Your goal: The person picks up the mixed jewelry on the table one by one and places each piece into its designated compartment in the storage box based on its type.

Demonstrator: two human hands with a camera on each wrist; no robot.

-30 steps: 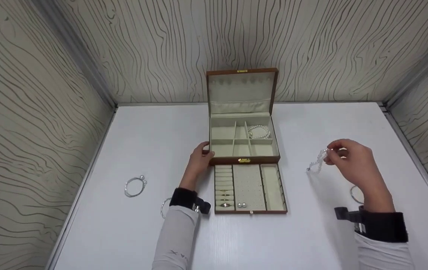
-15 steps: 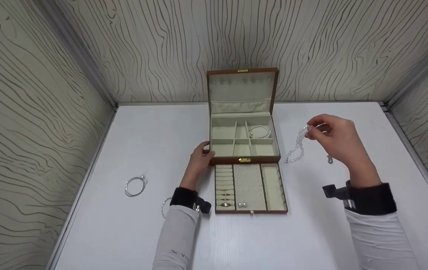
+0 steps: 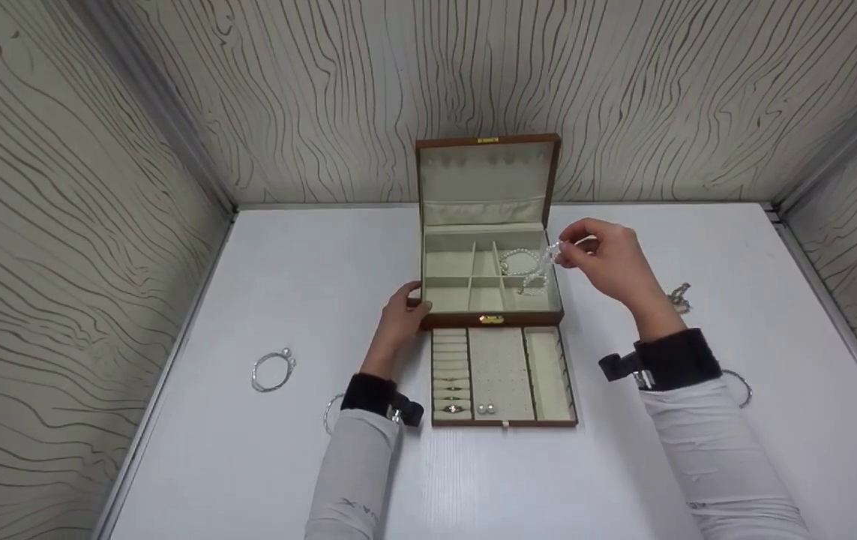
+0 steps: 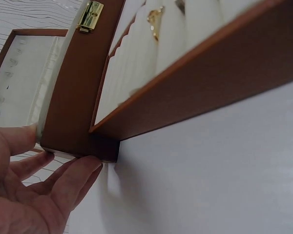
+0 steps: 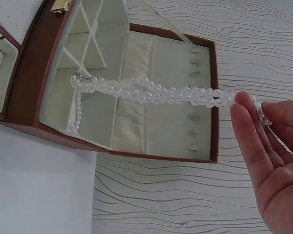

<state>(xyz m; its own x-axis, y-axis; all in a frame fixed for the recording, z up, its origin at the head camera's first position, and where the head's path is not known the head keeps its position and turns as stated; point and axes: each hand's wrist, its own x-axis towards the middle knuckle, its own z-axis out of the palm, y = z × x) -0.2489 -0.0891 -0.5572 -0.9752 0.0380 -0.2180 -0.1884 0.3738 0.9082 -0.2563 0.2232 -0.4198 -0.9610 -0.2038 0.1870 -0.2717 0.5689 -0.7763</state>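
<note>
The brown jewelry box (image 3: 454, 321) stands with its lid (image 3: 484, 172) raised. My left hand (image 3: 400, 315) grips its front left corner, thumb on the rim and fingers against the side, as the left wrist view shows. My right hand (image 3: 604, 255) pinches one end of a clear-and-white beaded bracelet (image 5: 151, 92). The beads hang in a doubled strand over the box's right-hand compartments; whether the lower end touches the lining I cannot tell. A pearl bracelet (image 3: 519, 250) lies in the back right compartment. In front, the drawer (image 3: 495, 367) is pulled out.
The drawer holds several rings (image 3: 452, 409) and two pearl studs (image 3: 486, 409). A silver bangle (image 3: 271, 390) lies at left, another bracelet (image 3: 327, 420) partly behind my left arm. To the right are a small ornate piece (image 3: 679, 300) and a bangle (image 3: 749, 390) partly behind the sleeve.
My right hand has carried the beaded bracelet from the table's right side leftward and away from me, to above the box. The left hand stays on the corner.
</note>
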